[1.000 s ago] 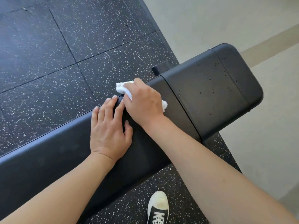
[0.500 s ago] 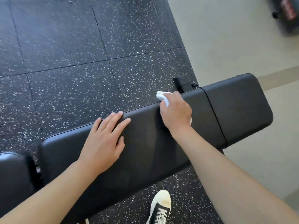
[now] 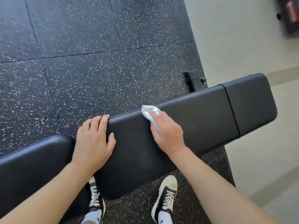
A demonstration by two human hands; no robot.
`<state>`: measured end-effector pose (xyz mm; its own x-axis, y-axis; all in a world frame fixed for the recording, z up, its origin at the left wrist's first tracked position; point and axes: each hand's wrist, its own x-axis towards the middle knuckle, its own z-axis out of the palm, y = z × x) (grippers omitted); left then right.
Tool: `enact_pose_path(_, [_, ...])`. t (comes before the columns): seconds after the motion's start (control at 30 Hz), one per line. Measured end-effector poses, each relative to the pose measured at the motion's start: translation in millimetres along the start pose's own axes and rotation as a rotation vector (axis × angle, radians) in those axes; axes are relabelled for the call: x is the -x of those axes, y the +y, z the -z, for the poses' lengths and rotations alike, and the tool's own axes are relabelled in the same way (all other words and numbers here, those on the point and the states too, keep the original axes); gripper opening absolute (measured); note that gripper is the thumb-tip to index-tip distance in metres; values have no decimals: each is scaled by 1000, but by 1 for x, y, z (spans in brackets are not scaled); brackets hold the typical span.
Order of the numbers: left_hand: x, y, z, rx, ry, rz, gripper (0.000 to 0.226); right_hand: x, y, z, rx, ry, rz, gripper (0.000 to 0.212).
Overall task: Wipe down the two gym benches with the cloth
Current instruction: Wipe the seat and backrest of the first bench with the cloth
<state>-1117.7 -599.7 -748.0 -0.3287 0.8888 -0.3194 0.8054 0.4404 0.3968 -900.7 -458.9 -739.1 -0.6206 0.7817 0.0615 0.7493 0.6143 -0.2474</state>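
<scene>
The white cloth (image 3: pixel 149 112) is pressed flat under the right hand (image 3: pixel 167 132) at the far edge of the black counter (image 3: pixel 202 120). The left hand (image 3: pixel 94 142) is laid open on the pad's left end, fingers over the far edge; bare pad is seen rightward

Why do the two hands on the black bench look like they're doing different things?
The right hand presses a white cloth onto the bench; the left hand holds nothing. The left hand's fingers curl over the pad's far corner, while the right hand lies along the top. Both are bare and touch the same pad.
</scene>
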Motion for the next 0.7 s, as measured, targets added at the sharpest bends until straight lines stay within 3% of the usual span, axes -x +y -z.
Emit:
enact_pose_path(0.13, [-2,-4,-2,15,26,-40,70,6,86,33,32,56,-517,50])
enact_pose_path(0.23, [-2,-5,-5,14,49,-43,68,11,58,21,77,66,-591,48])
enact_pose_path(0.47, [-2,-8,0,50,-5,-59,67,50,-123,-34,-78,-69,-229,45])
enact_pose_path(0.57, [-4,-11,3,84,-25,-60,65,44,-121,-28,-74,-35,-103,42])
enact_pose_path(0.63, [-5,-11,3,98,-14,-65,64,35,-96,-20,26,-34,83,38])
enact_pose_path(0.7, [-5,-10,2,118,5,-37,61,13,-59,-10,80,-36,118,37])
